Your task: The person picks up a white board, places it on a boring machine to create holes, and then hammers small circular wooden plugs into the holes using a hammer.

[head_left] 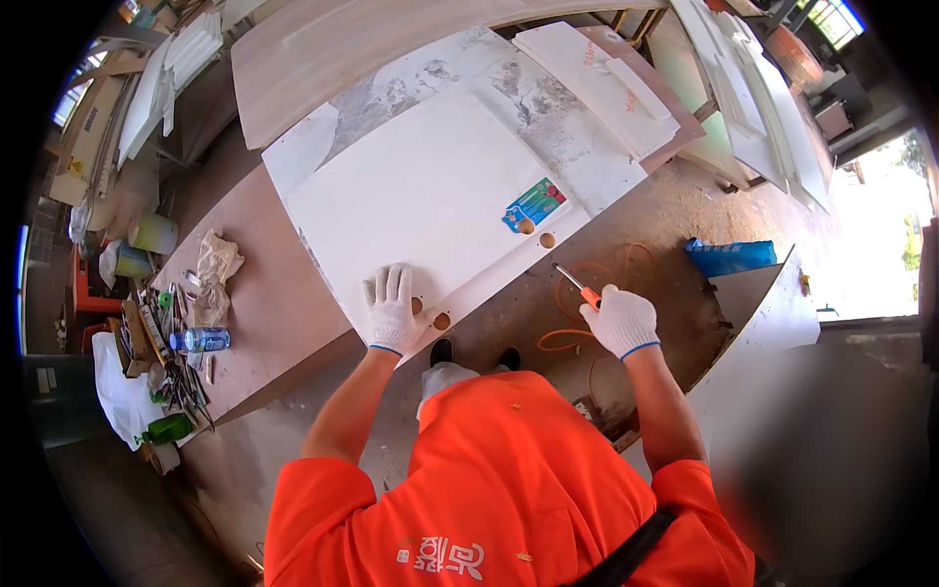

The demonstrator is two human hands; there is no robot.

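The white panel lies flat on the brown workbench, its long axis running from the near left corner up and away to the right, with its near edge overhanging the bench just in front of the person. Along that near edge sit two pairs of round bored holes: one pair beside a small blue-green packet, the other pair right at the left hand.

From the head camera, the left hand, in a white work glove, presses flat and spread-fingered on the panel, holding nothing, its thumb side touching the nearer pair of holes. The right hand, also gloved, is off the panel to the right, out over the floor, closed around an orange-handled screwdriver whose shaft points up and left toward the farther pair of holes. So the left hand is the nearer one to the panel; the tool's tip stands just beside the panel's edge, not touching it.

On the bench to the left lie a crumpled rag, a plastic bottle and a clutter of hand tools. An orange cable loops over the dusty concrete floor. More white boards are stacked beyond.
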